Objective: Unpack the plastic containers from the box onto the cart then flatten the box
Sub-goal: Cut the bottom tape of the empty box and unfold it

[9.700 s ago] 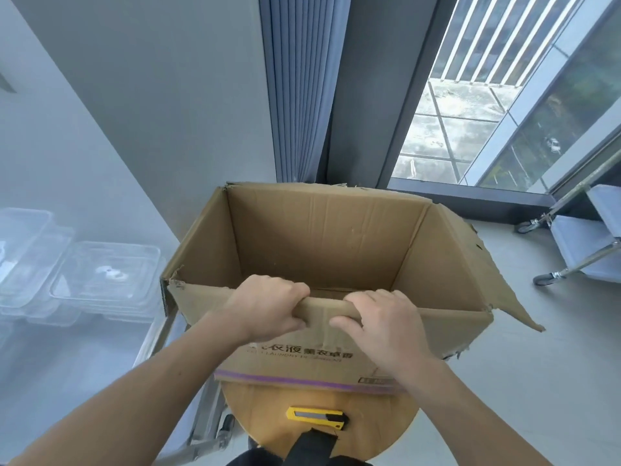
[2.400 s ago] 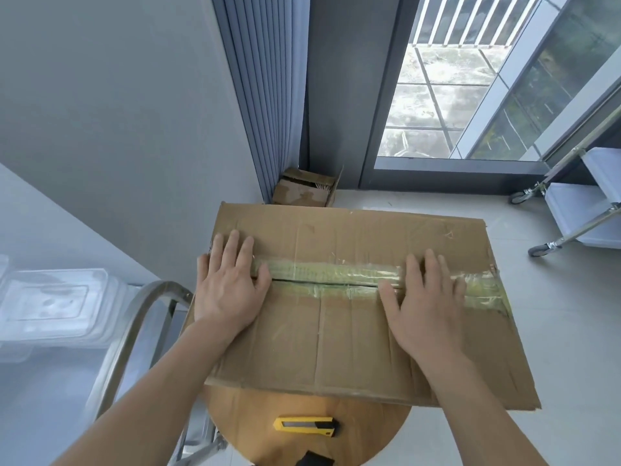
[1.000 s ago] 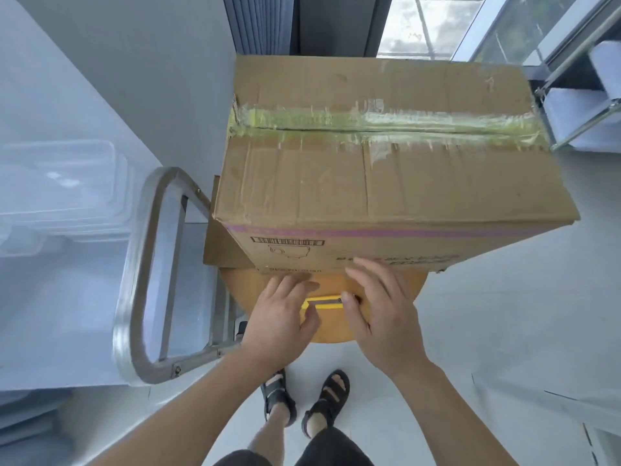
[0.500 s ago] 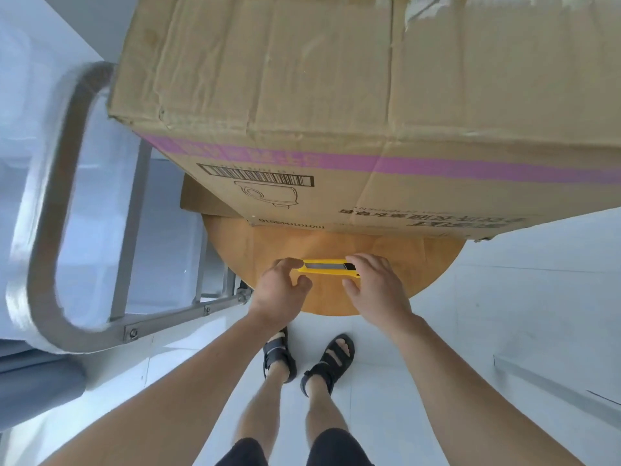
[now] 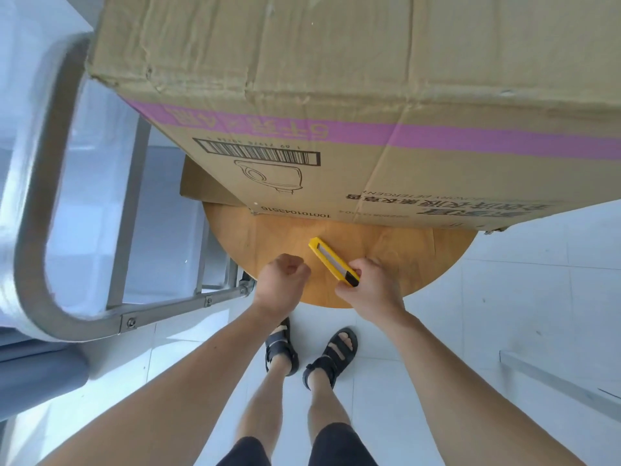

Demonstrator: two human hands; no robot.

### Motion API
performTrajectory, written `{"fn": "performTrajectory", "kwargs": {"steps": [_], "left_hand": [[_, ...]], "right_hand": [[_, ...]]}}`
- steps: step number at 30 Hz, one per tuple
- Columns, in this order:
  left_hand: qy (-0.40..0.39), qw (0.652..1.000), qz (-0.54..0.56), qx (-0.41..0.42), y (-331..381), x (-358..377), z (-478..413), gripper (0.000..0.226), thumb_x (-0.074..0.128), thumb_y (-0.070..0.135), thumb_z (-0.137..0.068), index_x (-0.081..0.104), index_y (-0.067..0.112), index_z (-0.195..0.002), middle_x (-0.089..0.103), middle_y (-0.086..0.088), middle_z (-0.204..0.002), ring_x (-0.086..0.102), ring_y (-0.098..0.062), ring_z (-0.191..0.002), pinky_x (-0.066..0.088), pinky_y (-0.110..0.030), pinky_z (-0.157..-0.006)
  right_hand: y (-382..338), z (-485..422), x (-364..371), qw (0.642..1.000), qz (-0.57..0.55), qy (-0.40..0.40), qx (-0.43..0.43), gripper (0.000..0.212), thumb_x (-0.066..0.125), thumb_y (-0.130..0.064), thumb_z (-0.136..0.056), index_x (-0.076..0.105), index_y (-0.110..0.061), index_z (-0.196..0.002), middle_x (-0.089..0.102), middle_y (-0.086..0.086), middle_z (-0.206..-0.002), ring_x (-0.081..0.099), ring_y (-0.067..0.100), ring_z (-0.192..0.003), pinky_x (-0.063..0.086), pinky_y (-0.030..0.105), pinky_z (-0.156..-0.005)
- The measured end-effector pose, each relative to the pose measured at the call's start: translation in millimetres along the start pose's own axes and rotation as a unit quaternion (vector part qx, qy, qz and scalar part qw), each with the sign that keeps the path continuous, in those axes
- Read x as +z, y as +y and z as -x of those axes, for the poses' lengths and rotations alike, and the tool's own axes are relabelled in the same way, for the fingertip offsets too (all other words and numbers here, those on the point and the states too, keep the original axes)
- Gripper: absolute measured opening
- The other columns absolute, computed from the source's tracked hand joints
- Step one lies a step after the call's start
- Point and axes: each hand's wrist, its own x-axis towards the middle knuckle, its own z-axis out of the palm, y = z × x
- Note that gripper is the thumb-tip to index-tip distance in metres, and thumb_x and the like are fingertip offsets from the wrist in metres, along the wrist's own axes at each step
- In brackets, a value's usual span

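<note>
Head view looks steeply down on a large brown cardboard box (image 5: 336, 79) that fills the upper half of the frame. Its cardboard is creased and dented, with a crumpled corner at the upper left. The near side carries a pink stripe, a black barcode, a line drawing, a printed number and dark lettering, all of it upside down. A loose brown flap (image 5: 198, 186) juts out under the box's lower left corner. The box stands on a round wooden counter (image 5: 430, 257) and overhangs it to left and right, so that only the near arc of the wood shows at the centre of the frame. Below the counter lies a floor (image 5: 504, 314) of pale glossy tiles, on which the person stands in black sandals (image 5: 331, 359). At the left edge the grey metal loop handle of the cart (image 5: 30, 230) curves round, blurred, just beside the box's left corner. Both hands are over the bare wood, just below the box's near side and not touching it. The left hand (image 5: 280, 284) is curled into a loose fist with nothing in it. The right hand (image 5: 369, 287) grips the black end of a yellow utility knife (image 5: 327, 258), whose body slants up and to the left toward the printed side of the box. Whether the knife rests on the wood or is lifted off it cannot be told.
</note>
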Motion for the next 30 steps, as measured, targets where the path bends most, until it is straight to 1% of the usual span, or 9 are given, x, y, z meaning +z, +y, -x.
{"fn": "performTrajectory", "kwargs": {"steps": [2,5,7,10,14,19,22,25,30], "left_hand": [[-0.010,0.999,0.037,-0.001,6.5,-6.5,9.2,0.019,0.056,0.019,-0.094,0.066,0.004,-0.100,0.069,-0.002,-0.084,0.069,-0.029,-0.085,0.043,-0.023,-0.057],[-0.036,0.993,0.108,0.008,23.4,-20.6,31.0,0.023,0.054,0.031,-0.100,0.065,0.012,-0.104,0.073,-0.006,-0.096,0.069,-0.020,-0.075,0.047,-0.027,-0.062],[-0.052,0.988,0.145,0.012,36.2,-29.6,50.2,0.025,0.054,0.033,-0.100,0.063,0.011,-0.108,0.073,-0.004,-0.094,0.070,-0.019,-0.073,0.048,-0.031,-0.062],[-0.068,0.982,0.173,0.038,56.4,-42.2,82.4,0.028,0.056,0.032,-0.100,0.058,0.006,-0.110,0.073,-0.007,-0.092,0.070,-0.016,-0.070,0.048,-0.032,-0.061],[-0.079,0.964,0.233,0.101,94.3,-63.2,123.4,0.026,0.053,0.028,-0.101,0.059,0.005,-0.109,0.077,-0.004,-0.091,0.067,-0.018,-0.075,0.048,-0.036,-0.067],[-0.138,0.925,0.316,0.160,138.7,-86.4,165.6,0.018,0.052,0.024,-0.102,0.059,0.008,-0.106,0.076,-0.007,-0.102,0.070,-0.025,-0.082,0.048,-0.049,-0.083],[-0.163,0.908,0.336,0.189,158.8,-99.6,184.0,0.016,0.053,0.023,-0.101,0.061,0.009,-0.103,0.076,-0.011,-0.103,0.071,-0.025,-0.080,0.048,-0.049,-0.084],[-0.169,0.901,0.340,0.208,170.6,-107.4,199.3,0.019,0.052,0.023,-0.101,0.062,0.007,-0.103,0.075,-0.013,-0.103,0.071,-0.025,-0.080,0.048,-0.049,-0.085],[-0.162,0.900,0.334,0.230,178.0,-117.8,214.4,0.027,0.048,0.026,-0.103,0.061,0.004,-0.109,0.075,-0.013,-0.106,0.070,-0.025,-0.083,0.046,-0.061,-0.093]], "right_hand": [[-8.7,17.4,-7.5,0.997,-0.080,-0.015,0.013,0.020,0.071,-0.031,-0.077,0.061,-0.025,-0.094,0.060,-0.005,-0.089,0.058,0.014,-0.077,0.048,0.029,-0.067],[-25.5,50.1,-24.1,0.982,-0.187,-0.016,0.010,0.015,0.066,-0.022,-0.083,0.053,-0.027,-0.090,0.065,-0.002,-0.079,0.065,0.015,-0.067,0.051,0.035,-0.061],[-39.5,73.7,-41.0,0.965,-0.262,-0.018,0.013,0.013,0.065,-0.015,-0.088,0.054,-0.021,-0.092,0.067,0.002,-0.079,0.069,0.017,-0.060,0.051,0.035,-0.056],[-63.3,112.5,-70.5,0.945,-0.325,-0.040,-0.018,0.010,0.063,-0.010,-0.093,0.057,-0.011,-0.101,0.073,0.006,-0.082,0.064,0.019,-0.054,0.047,0.031,-0.054],[-91.4,157.3,-104.2,0.922,-0.371,-0.084,-0.069,0.012,0.054,-0.012,-0.100,0.057,-0.013,-0.112,0.074,0.006,-0.089,0.060,0.020,-0.059,0.045,0.030,-0.057],[-120.6,199.4,-146.2,0.890,-0.415,-0.145,-0.123,0.030,0.046,-0.033,-0.102,0.059,-0.013,-0.121,0.072,0.014,-0.099,0.055,0.022,-0.070,0.043,0.028,-0.064],[-135.0,215.8,-166.7,0.895,-0.403,-0.129,-0.141,0.033,0.047,-0.035,-0.101,0.058,-0.008,-0.117,0.072,0.012,-0.094,0.056,0.020,-0.068,0.043,0.029,-0.064],[-146.5,226.2,-178.8,0.901,-0.395,-0.101,-0.149,0.034,0.045,-0.034,-0.096,0.058,-0.006,-0.111,0.072,0.010,-0.085,0.054,0.017,-0.060,0.042,0.025,-0.057],[-163.4,233.5,-186.7,0.913,-0.373,-0.072,-0.148,0.039,0.045,-0.043,-0.090,0.059,-0.011,-0.107,0.071,0.010,-0.078,0.051,0.016,-0.052,0.044,0.022,-0.052]]}}
